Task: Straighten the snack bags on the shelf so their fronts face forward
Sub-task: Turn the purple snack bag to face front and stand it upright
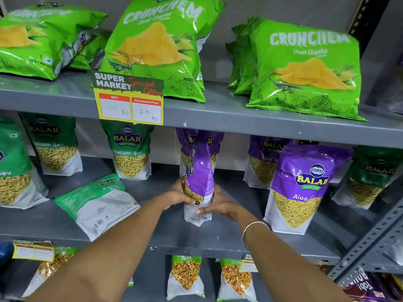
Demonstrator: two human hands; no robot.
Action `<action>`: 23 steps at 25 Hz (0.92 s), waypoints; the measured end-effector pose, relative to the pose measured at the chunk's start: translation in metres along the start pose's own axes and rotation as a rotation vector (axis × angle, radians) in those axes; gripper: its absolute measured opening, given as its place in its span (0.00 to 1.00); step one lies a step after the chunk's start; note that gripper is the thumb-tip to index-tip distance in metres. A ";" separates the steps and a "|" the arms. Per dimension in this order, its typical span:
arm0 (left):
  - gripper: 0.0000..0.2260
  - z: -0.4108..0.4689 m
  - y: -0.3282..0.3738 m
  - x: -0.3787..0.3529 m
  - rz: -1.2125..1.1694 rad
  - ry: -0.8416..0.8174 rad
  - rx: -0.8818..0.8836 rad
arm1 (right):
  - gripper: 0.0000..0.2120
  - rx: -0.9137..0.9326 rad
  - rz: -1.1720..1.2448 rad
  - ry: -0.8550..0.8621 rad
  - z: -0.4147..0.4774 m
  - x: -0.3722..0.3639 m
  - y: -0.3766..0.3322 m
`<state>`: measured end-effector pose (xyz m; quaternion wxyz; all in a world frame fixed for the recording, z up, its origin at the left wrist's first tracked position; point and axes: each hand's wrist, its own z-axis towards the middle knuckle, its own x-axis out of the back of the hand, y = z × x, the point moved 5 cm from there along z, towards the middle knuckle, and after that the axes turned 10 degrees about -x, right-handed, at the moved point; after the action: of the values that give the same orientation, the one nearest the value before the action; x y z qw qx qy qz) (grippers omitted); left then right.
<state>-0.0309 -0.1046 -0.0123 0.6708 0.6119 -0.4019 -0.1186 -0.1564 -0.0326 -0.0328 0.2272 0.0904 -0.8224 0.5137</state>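
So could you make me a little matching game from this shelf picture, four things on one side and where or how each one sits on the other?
Things:
1. Purple bag in both hands
2. Fallen green bag
3. Price tag
4. Crunchem bag, right

States:
A. Hangs from the top shelf's front edge
B. Lies flat, back side up, on the middle shelf
C. Stands turned edge-on on the middle shelf
D. Leans back on the top shelf, front showing

Pairs: 1-C, 2-B, 3-A, 4-D

The left hand and right hand grip the purple bag low on its sides.
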 end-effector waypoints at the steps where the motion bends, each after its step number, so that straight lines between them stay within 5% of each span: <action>1: 0.39 -0.001 0.000 0.001 0.001 0.002 0.006 | 0.45 -0.009 -0.003 0.038 -0.003 0.001 -0.002; 4: 0.35 0.000 -0.005 0.008 0.057 0.012 0.048 | 0.34 -0.044 -0.029 0.077 -0.004 0.008 0.001; 8: 0.37 -0.001 -0.012 0.021 0.113 -0.006 0.138 | 0.36 -0.005 -0.079 0.085 -0.008 0.022 0.002; 14: 0.36 0.006 -0.005 0.026 0.311 0.017 0.134 | 0.21 0.009 0.051 0.053 -0.012 0.034 0.007; 20: 0.36 0.012 -0.008 0.031 0.057 0.091 0.112 | 0.21 -0.002 0.133 0.140 0.002 0.037 0.016; 23: 0.27 0.011 -0.013 0.029 0.063 0.089 0.073 | 0.20 0.021 0.203 0.079 -0.007 0.038 0.006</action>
<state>-0.0145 -0.1344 -0.0138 0.6686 0.6277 -0.3950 -0.0552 -0.1898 -0.0202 -0.0173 0.2052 -0.0115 -0.8123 0.5458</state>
